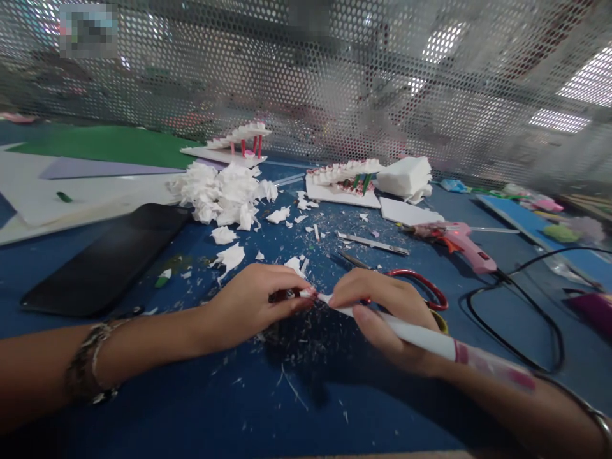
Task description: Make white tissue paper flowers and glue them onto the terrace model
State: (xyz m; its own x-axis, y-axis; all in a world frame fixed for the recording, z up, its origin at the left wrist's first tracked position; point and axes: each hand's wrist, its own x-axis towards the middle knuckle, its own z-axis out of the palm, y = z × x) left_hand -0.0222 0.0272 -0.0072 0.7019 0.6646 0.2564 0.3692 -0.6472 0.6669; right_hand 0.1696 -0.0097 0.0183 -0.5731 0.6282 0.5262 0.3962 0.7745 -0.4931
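Between its pinched fingertips my left hand [261, 290] holds a small white paper piece [306, 293], mostly hidden by the fingers. My right hand [389, 309] grips a white marker [421, 336] with a dark pink band like a pen, its tip meeting the paper piece. Beyond my hands lie torn white paper scraps [232, 256] and a heap of crumpled white paper [222, 194]. Scissors with red handles [421, 280] rest partly behind my right hand. A metal craft knife [373, 243] lies just past them.
A black phone [112, 261] lies at left. On the right are a pink glue gun [466, 245] and a looping black cable [557, 331]. Two small white stair-like models, one with red posts [259, 146] and one with green posts [366, 183], stand before a perforated metal screen [287, 76].
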